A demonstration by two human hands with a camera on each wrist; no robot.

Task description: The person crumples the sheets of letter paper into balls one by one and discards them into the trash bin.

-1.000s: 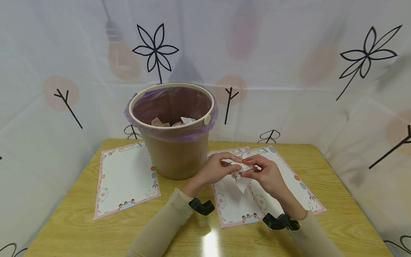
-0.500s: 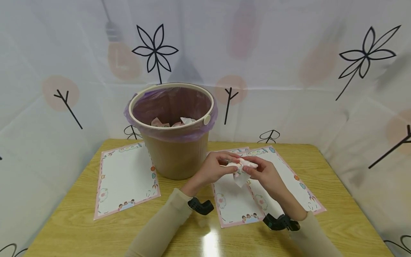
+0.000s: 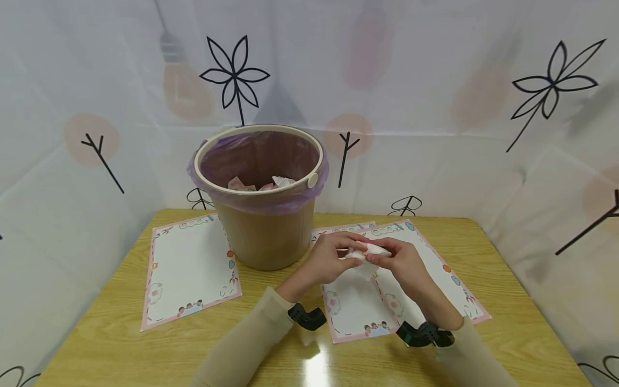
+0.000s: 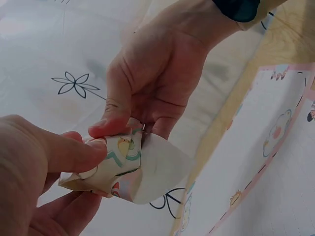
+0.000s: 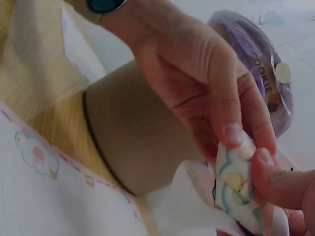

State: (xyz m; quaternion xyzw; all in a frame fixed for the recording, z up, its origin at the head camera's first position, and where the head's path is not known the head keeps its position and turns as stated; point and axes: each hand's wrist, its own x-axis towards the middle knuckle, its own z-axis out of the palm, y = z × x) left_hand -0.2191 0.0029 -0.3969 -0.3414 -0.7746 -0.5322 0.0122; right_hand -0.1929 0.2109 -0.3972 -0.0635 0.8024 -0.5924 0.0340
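Both hands pinch one crumpled, folded sheet of printed paper [image 4: 162, 169] above the table. Its outside shows a coloured pattern, and a plain white flap sticks out. From the left side, my left hand [image 3: 329, 260] grips it between thumb and fingers. My right hand [image 3: 405, 263] holds the opposite end, its thumb pressing on top. In the right wrist view, the paper [image 5: 234, 184] is squeezed narrow between both thumbs and fingertips. Two overlapping pink-bordered sheets [image 3: 355, 306] lie under the hands.
A beige bin [image 3: 263, 236] with a purple liner [image 3: 232, 199] stands left of the hands, with crumpled papers [image 3: 282, 181] inside. Another pink-bordered sheet [image 3: 191, 274] lies on the wooden table [image 3: 116, 338] at the left. A patterned white curtain [image 3: 425, 172] surrounds the table.
The paper has been folded and squeezed into a more compact shape. Its hanging flap is shorter, and the fingers have shifted slightly around it.
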